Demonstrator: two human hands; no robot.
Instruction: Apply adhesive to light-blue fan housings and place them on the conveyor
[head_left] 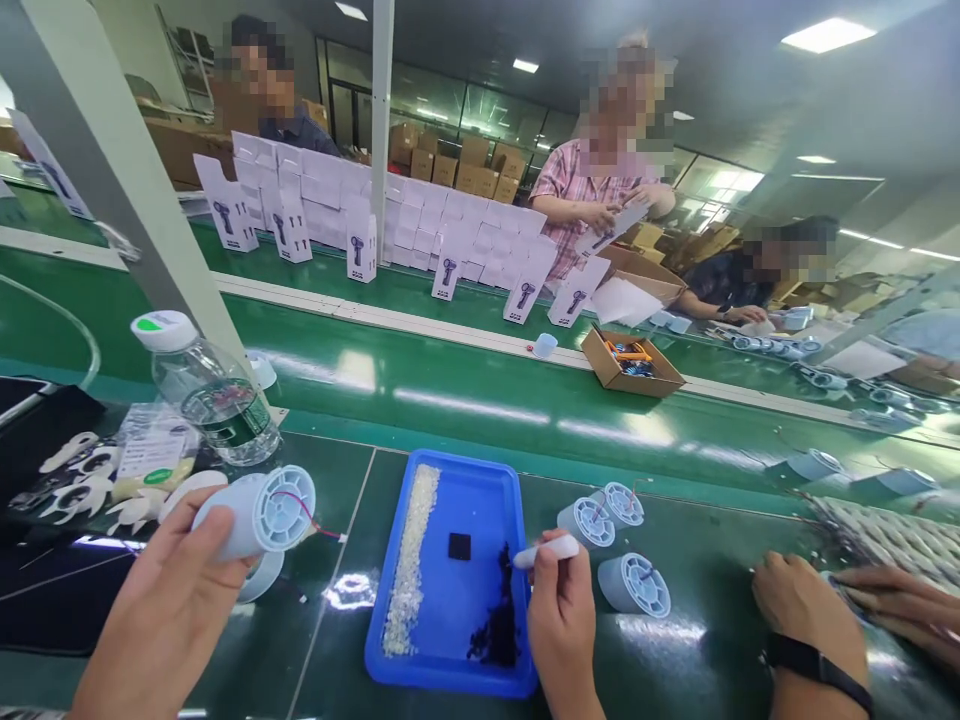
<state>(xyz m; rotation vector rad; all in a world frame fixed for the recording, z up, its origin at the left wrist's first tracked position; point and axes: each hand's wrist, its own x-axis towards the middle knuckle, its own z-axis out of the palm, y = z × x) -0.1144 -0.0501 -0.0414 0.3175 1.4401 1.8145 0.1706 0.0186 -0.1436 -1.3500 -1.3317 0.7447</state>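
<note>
My left hand (169, 600) grips a light-blue cylindrical plastic housing (240, 520), its spoked end facing right, with thin red and dark wires ending in a small white connector. Between the fingertips of my right hand (562, 625) is a white pen-like tool (551, 550), its tip over the right rim of a blue tray (442, 620). Small white pieces (411, 570) line the tray's left side; small black pieces (501, 630) lie heaped at its right. A black square (459, 546) sits between them. Several similar housings (634, 585) stand right of the tray.
A water bottle (217, 400), white plastic parts (86, 490) and a metal post (127, 170) are at left. A co-worker's hands (806, 610) work at right. Behind the green belt (450, 370) stand printed boxes (362, 245), an open carton (637, 370) and several people.
</note>
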